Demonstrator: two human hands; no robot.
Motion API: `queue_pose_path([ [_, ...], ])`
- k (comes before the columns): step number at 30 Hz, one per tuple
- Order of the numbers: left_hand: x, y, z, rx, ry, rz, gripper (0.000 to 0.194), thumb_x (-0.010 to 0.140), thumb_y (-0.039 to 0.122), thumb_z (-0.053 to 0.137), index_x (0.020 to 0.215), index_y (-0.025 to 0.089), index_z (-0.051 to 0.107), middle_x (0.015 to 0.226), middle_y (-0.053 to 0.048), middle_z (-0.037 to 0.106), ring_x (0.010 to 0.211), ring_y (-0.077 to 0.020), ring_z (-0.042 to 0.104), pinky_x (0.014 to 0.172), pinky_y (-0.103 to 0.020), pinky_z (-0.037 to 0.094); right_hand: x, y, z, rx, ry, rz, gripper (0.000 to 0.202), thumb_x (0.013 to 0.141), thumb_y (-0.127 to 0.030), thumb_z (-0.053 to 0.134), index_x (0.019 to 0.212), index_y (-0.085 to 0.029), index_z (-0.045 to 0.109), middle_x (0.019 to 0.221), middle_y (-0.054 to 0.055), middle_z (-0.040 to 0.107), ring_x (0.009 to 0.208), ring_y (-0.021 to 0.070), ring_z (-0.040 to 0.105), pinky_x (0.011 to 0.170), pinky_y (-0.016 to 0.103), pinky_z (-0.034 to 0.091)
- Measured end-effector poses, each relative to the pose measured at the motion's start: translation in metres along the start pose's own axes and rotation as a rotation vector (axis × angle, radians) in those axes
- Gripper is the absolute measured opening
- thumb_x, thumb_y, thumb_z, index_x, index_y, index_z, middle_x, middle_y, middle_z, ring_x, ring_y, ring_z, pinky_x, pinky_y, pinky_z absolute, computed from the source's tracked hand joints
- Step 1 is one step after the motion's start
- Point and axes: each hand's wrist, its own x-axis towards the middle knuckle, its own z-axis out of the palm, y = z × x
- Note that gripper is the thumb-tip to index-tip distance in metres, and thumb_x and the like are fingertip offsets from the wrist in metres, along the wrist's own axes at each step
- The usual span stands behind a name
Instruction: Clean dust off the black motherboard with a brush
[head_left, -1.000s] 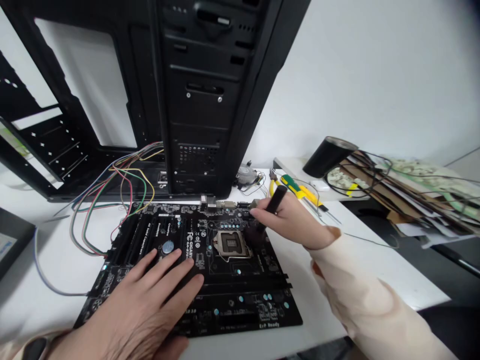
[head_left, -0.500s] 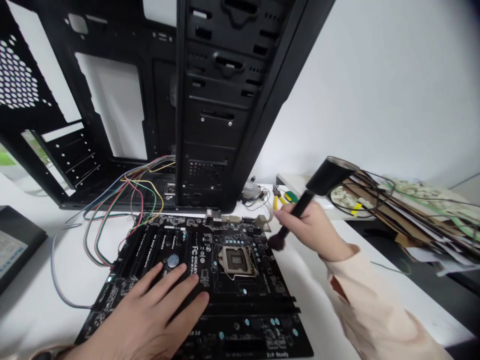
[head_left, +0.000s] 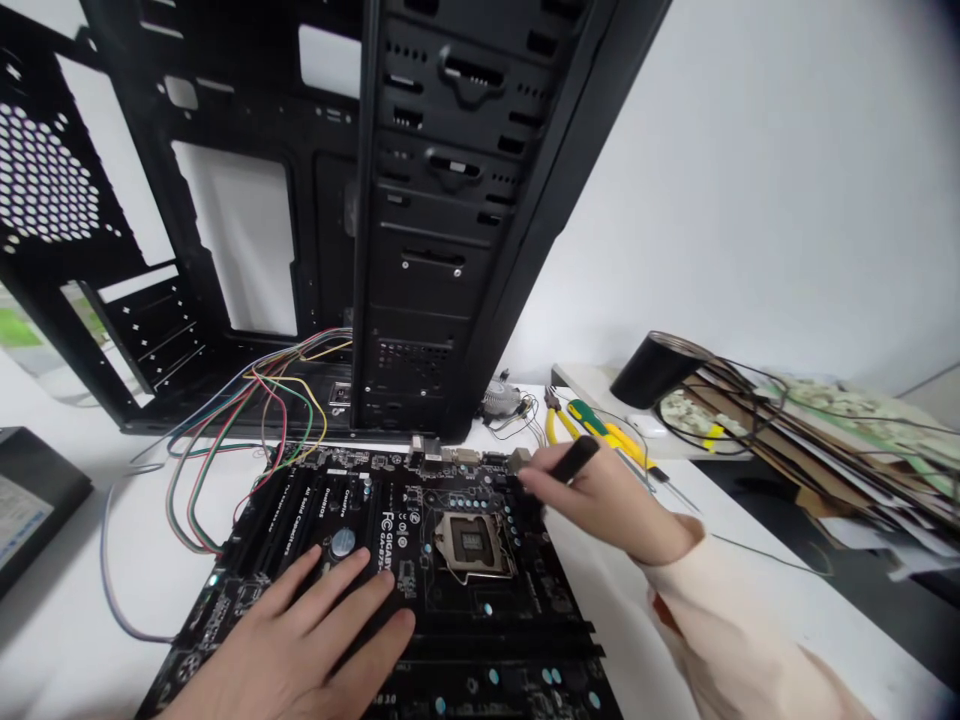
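The left hand (head_left: 307,630) lies with fingers spread on the board (head_left: 465,628), which rests on the counter (head_left: 787,605) before the case (head_left: 424,310), while the right hand (head_left: 600,492) grips the brush (head_left: 576,460) (its bristles are hard to make out) by the board's far right corner.

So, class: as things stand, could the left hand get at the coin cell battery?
Probably yes: the left hand lies over the motherboard, its fingertips close beside the coin cell battery, and nothing appears to cover it.
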Motion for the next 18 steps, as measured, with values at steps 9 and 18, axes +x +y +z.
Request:
queue_pose_path([
  [9, -0.003, -0.005, 0.011, 0.038, 0.056, 0.048, 0.046, 0.086, 0.019, 0.047, 0.129, 0.033, 0.052, 0.129, 0.004, 0.059, 0.119, -0.0222, 0.053, 0.1, -0.04, 0.041, -0.007, 0.002, -0.01, 0.183, -0.011, 0.044, 0.034, 0.083, -0.039, 0.047, 0.056, -0.019, 0.048, 0.053, -0.001, 0.045, 0.052, 0.0114, 0.041, 0.049, 0.025, 0.035],
  [18, -0.005, -0.019, 0.019, 0.103, 0.127, 0.201, 0.039, 0.095, 0.04, 0.045, 0.132, 0.031, 0.051, 0.129, 0.005, 0.06, 0.12, -0.0202, 0.052, 0.106, -0.033, 0.035, -0.009, 0.016, -0.011, 0.027, 0.084, 0.088, 0.04, 0.083, -0.042, 0.046, 0.05, -0.019, 0.041, 0.048, -0.002, 0.038, 0.048, 0.0111, 0.037, 0.047, 0.026, 0.034],
])
